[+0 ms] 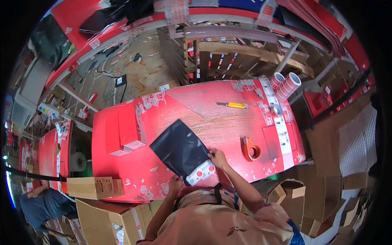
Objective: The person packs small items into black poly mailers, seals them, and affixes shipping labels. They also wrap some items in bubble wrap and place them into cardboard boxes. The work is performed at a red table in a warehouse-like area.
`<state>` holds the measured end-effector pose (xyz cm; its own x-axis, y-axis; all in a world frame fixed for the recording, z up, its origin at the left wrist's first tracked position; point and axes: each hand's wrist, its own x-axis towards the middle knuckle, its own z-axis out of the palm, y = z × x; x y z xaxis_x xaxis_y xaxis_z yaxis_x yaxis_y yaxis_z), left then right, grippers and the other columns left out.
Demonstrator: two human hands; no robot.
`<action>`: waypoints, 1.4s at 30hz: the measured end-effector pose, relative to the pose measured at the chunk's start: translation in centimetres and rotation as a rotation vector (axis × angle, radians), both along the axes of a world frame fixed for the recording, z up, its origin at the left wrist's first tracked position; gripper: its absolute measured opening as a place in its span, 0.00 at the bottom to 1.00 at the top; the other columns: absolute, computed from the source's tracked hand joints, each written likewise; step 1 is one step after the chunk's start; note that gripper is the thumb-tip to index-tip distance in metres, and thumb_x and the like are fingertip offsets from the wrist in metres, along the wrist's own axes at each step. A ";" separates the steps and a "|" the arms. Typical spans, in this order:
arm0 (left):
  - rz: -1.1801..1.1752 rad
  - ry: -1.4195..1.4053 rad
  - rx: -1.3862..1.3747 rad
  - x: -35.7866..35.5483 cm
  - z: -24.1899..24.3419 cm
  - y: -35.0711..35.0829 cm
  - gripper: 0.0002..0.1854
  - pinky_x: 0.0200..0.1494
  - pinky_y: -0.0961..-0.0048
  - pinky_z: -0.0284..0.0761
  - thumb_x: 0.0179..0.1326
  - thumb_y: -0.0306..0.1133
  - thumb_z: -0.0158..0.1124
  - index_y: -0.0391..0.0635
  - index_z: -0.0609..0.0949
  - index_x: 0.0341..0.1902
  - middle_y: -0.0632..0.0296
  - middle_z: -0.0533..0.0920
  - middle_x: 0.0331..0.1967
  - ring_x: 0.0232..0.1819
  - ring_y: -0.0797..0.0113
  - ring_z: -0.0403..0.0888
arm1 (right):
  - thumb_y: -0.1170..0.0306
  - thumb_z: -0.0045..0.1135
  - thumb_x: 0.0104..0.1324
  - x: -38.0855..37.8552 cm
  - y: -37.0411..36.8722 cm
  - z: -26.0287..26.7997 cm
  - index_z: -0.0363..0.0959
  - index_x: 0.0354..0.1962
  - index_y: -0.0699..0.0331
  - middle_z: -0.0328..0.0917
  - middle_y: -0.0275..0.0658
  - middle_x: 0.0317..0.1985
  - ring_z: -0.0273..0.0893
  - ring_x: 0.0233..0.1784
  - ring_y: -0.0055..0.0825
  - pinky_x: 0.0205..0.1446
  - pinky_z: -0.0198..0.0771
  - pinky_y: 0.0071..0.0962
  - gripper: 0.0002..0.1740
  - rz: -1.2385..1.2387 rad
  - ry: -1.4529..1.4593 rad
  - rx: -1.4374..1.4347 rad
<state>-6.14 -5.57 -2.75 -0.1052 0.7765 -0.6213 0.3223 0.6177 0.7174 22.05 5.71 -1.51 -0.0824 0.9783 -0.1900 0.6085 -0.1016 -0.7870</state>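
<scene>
A black plastic mailer bag (180,147) lies tilted across the near middle of the red table (134,171). A white box with red dots (201,174) shows at the bag's near end, partly covered by it. My left hand (175,183) grips the bag's near left corner. At its right edge, beside the white box, my right hand (218,157) pinches the bag. Farther right lie an orange tape dispenser (251,149) and, beyond it, a yellow utility knife (232,105). Two red boxes (124,130) sit side by side at the left of the table.
Tape rolls (288,87) stand at the far right corner, near a strip of printed labels (282,134). Cardboard boxes (92,187) are stacked at the near left. An open carton (288,193) stands at the near right. Another person (46,208) bends at the far left.
</scene>
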 end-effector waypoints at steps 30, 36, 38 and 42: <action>-0.012 -0.348 0.459 1.8 14.1 14.5 0.14 0.62 0.65 0.69 0.71 0.38 0.59 0.45 0.79 0.55 0.66 0.79 0.46 0.53 0.71 0.74 | 0.77 0.57 0.66 9.3 2.8 16.7 0.77 0.41 0.65 0.77 0.33 0.41 0.74 0.46 0.23 0.56 0.67 0.25 0.06 -0.323 0.937 0.154; 0.003 -0.307 0.010 3.3 -0.1 3.5 0.09 0.35 0.72 0.78 0.74 0.39 0.58 0.47 0.79 0.44 0.68 0.78 0.33 0.31 0.74 0.76 | 0.78 0.62 0.53 5.2 -7.9 9.2 0.82 0.38 0.63 0.81 0.45 0.40 0.78 0.46 0.46 0.53 0.73 0.43 0.13 -0.045 -0.153 0.484; 0.063 -0.518 0.034 3.8 0.3 2.6 0.08 0.32 0.73 0.78 0.74 0.38 0.57 0.48 0.78 0.40 0.70 0.77 0.29 0.27 0.75 0.76 | 0.76 0.64 0.53 -0.3 -9.2 8.6 0.81 0.38 0.63 0.80 0.44 0.43 0.77 0.47 0.45 0.53 0.73 0.42 0.12 0.161 0.018 0.479; 0.038 -0.444 0.080 3.9 0.9 2.7 0.08 0.24 0.82 0.69 0.74 0.37 0.57 0.52 0.76 0.36 0.75 0.71 0.25 0.22 0.83 0.71 | 0.73 0.64 0.57 -5.1 -8.5 4.5 0.81 0.40 0.63 0.80 0.42 0.44 0.77 0.49 0.42 0.56 0.72 0.37 0.11 0.600 -0.069 0.295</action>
